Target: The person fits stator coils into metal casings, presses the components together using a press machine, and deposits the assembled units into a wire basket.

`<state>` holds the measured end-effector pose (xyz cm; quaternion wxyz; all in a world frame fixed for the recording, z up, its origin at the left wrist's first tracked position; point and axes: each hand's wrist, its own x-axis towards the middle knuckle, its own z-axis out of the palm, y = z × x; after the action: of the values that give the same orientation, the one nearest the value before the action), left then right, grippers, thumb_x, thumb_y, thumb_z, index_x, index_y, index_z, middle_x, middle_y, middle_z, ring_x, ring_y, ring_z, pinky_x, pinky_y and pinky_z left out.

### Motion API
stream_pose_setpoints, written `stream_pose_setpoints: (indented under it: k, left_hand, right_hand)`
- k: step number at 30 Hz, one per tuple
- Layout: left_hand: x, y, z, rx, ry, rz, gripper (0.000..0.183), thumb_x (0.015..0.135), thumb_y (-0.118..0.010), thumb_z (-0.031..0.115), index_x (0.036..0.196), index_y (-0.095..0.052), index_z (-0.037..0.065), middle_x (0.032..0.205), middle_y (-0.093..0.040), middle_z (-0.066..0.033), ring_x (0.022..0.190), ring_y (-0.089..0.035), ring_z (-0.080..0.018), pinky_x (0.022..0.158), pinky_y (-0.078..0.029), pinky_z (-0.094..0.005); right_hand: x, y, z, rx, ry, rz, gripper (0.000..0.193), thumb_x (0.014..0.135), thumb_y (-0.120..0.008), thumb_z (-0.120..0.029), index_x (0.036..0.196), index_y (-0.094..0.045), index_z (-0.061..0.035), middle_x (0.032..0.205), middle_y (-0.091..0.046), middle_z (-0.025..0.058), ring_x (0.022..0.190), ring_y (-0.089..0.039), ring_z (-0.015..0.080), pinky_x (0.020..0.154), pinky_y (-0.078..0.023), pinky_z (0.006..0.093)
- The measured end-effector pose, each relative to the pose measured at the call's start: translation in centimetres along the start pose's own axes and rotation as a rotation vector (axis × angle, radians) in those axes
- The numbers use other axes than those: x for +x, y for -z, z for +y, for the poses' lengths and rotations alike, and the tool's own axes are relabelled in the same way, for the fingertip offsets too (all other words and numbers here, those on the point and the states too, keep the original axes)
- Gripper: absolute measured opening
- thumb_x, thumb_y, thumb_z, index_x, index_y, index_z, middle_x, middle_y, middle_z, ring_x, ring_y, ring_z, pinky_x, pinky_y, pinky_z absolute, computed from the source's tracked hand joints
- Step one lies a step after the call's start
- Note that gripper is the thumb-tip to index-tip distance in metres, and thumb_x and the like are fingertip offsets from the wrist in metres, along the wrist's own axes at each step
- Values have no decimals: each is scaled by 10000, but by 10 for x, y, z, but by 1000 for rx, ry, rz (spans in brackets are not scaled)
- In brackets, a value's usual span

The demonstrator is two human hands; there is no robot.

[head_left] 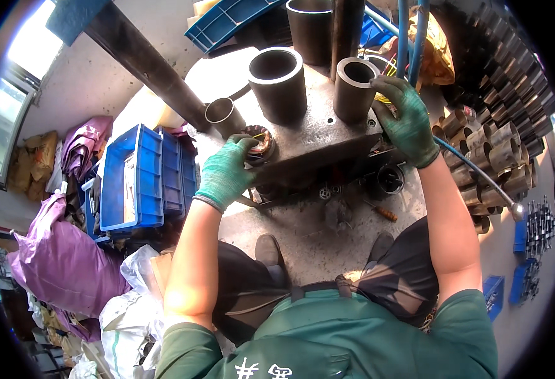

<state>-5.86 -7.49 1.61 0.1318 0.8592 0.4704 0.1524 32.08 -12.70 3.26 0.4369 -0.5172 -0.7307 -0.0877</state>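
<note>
At the near left edge of the metal work plate (318, 136), my left hand (227, 165), in a green glove, is closed on a ring-shaped motor stator (266, 150) with copper windings. Part of the stator is hidden by my fingers. Just behind it stands a small dark metal tube (225, 116). My right hand (409, 117), gloved too, rests its fingertips against the right side of a thick-walled metal cylinder (354, 95), thumb apart from the fingers. Between the hands a wider thick-walled cylinder (279, 88) stands upright on the plate.
A slanted dark bar (148, 63) and an upright post (346, 31) rise near the plate. Blue crates (132, 180) and a purple sack (69, 259) lie left. Stacked metal sleeves (505, 155) and a blue hose (473, 167) are right. A wooden-handled tool (385, 213) lies below the plate.
</note>
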Motion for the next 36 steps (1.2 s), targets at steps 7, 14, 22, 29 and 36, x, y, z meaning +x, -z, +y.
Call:
stream_pose_setpoints:
  k: [7, 14, 22, 29, 36]
  left_hand:
    - [7, -20, -8, -94, -29, 12, 447, 836, -835, 75, 1260, -698, 41, 1260, -694, -123, 1097, -727, -300, 952, -580, -382]
    - [-11, 0, 64, -1395, 242, -264, 489, 814, -742, 195, 1243, -652, -20, 1033, -724, -68, 922, -670, -129, 833, -530, -259]
    - [-11, -17, 82, -1043, -346, 17, 413, 709, -741, 32, 1119, -701, 25, 1182, -691, -120, 1041, -689, -260, 935, -564, -382]
    - [-8, -18, 85, -259, -786, 377, 472, 647, -820, 32, 1103, -740, 129, 1234, -691, -31, 1073, -671, -322, 850, -547, -417]
    - [-14, -22, 90, -454, -759, 578, 613, 826, -854, 7, 1377, -598, 89, 1383, -568, -190, 1105, -700, -322, 881, -616, -425]
  right_hand:
    - [-11, 18, -44, 186, -118, -101, 291, 951, -698, -1, 1241, -698, -30, 1160, -719, 112, 1019, -725, 210, 886, -584, 330]
    - [-18, 23, -94, 783, -705, -532, 519, 1005, -710, -143, 1477, -558, 9, 1199, -721, 119, 1070, -699, 182, 949, -573, 330]
    - [-27, 31, -101, 1104, -853, -460, 553, 1010, -646, -194, 1514, -497, -19, 1309, -634, 106, 1224, -608, 182, 1044, -517, 348]
    - [-26, 32, -110, 1147, -895, -428, 684, 966, -701, -150, 1574, -426, 1, 1445, -586, 129, 1292, -581, 200, 1122, -474, 367]
    - [-32, 26, -109, 1061, -831, -320, 849, 913, -771, -100, 1631, -330, 4, 1498, -548, 158, 1353, -562, 230, 1170, -452, 389]
